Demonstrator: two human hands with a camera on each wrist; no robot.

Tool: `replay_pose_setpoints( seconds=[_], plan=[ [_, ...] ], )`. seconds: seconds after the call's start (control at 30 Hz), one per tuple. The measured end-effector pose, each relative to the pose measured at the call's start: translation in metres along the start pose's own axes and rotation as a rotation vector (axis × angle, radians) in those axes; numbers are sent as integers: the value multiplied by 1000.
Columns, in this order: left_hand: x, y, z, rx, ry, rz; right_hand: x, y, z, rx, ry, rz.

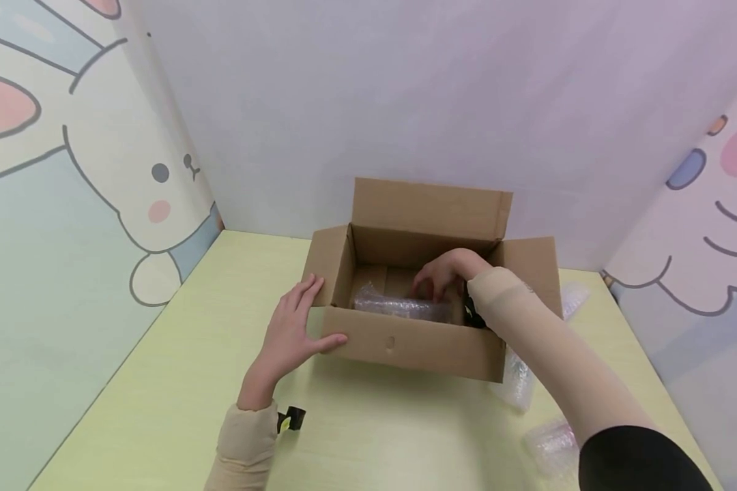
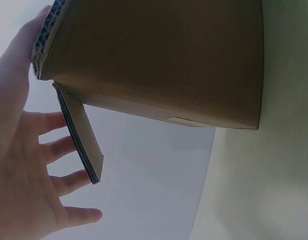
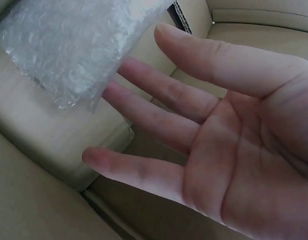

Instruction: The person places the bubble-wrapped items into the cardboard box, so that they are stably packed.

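Note:
An open cardboard box [image 1: 414,346] stands on the table with its flaps folded outward. My left hand [image 1: 287,334] rests spread against its left side, fingers on the left flap and thumb at the front. In the left wrist view, the fingers of that hand [image 2: 24,175] lie straight along the flap edge. Inside the box lies a bubble-wrapped package [image 1: 399,307], with my right hand [image 1: 445,273] reaching down to it. The right wrist view has this hand [image 3: 218,130] with loosely extended fingers, fingertips right at the edge of the bubble wrap [image 3: 74,50].
More bubble-wrapped pieces lie right of the box, one partly beneath its right flap [image 1: 574,299], another bubble-wrapped piece [image 1: 553,443] closer to me. The pale yellow table [image 1: 178,368] meets walls on its left, back and right sides.

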State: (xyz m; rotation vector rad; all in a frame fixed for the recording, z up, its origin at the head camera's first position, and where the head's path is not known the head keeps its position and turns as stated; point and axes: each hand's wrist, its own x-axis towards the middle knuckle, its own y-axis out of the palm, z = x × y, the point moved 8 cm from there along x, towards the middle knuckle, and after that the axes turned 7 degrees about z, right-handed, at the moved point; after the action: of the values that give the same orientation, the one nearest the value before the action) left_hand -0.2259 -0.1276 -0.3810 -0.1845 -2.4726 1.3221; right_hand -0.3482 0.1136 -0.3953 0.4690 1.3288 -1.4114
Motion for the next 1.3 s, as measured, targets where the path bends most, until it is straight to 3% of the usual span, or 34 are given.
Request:
replay_pose_setpoints(
  seconds=[0.2,0.33,0.7,0.9,1.03,1.3],
  plan=[
    [2,-1,1,0,-1,5,-10,-7,3,24,-46,-36],
    [4,0,2,-4,-5,15,-28,-16,8,62,-101,-72],
    [7,-2,3,-17,-4,20,-102,-35,31,68,-283,-343],
    [7,-2,4,-27,-13,28,-137,-26,24,150,-402,-568],
    [9,0,5,-23,-20,32,-161,-16,12,227,-466,-673],
    [12,0,6,-30,-37,37,-207,21,1,246,-726,-732]
  ],
)
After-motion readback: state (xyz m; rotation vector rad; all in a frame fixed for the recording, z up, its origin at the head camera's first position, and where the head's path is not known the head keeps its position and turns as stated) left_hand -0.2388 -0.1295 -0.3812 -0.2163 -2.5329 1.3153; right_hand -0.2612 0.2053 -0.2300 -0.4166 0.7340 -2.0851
